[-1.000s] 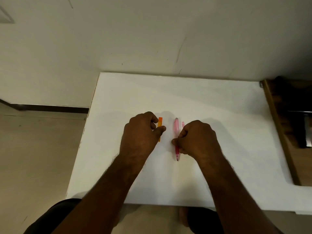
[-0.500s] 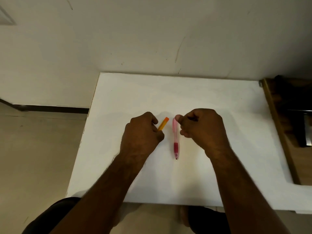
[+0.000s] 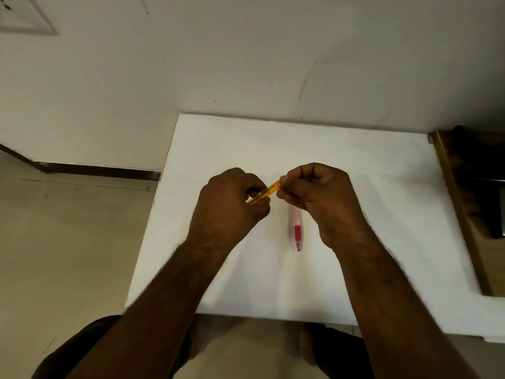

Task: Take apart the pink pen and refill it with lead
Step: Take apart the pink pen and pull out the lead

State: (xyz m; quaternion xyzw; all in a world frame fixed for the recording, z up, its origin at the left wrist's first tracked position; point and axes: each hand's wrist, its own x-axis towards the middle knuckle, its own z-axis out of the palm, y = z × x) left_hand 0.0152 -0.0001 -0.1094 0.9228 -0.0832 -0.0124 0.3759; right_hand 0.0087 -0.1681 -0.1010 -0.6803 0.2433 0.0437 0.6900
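Above the white worktop (image 3: 355, 187), a slim orange plastic lead case (image 3: 266, 193) is pinched by the left hand (image 3: 232, 203) and right hand (image 3: 317, 192); the translucent pink plastic pen (image 3: 297, 231) lies beside it, seemingly unopened, so refilling remains.

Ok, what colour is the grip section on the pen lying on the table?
Darker magenta-red on the pale pink pen; the head view shows it.

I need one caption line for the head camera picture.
Both hands, left and right, hold an orange lead case; pink pen lies on white table.
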